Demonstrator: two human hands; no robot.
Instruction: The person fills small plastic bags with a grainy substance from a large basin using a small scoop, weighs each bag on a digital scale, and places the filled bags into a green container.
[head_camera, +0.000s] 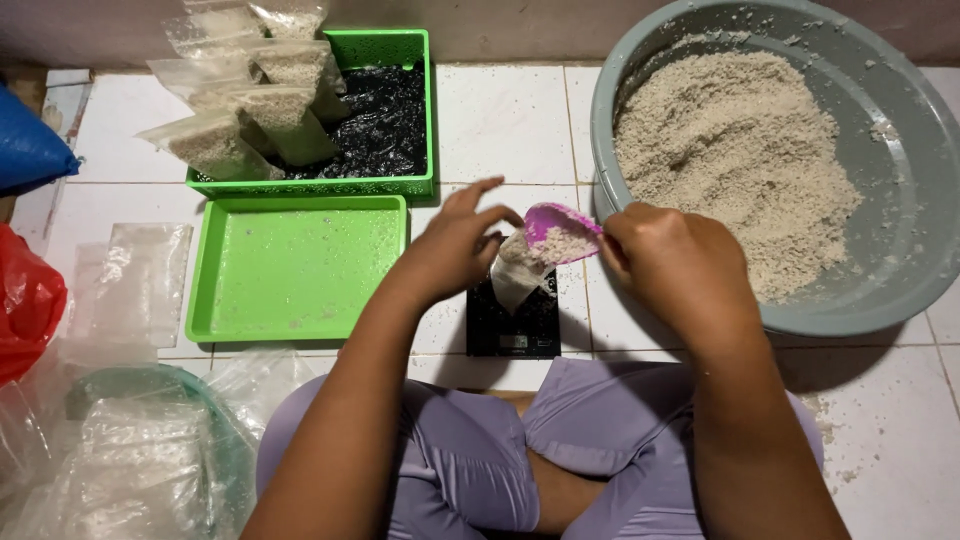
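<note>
Clear plastic packets (250, 95) filled with pale grain are stacked at the back-left of a green basket (400, 185), with a flat green tray (300, 265) just in front of it on the tiled floor. Left hand (455, 245) pinches the top of a small clear bag (518, 275) standing on a black scale (512, 325), fingers fanned out. Right hand (675, 270) is clenched round a pink scoop (560, 232), tipped over the bag's mouth, right beside the big grey basin (900, 250) of grain.
</note>
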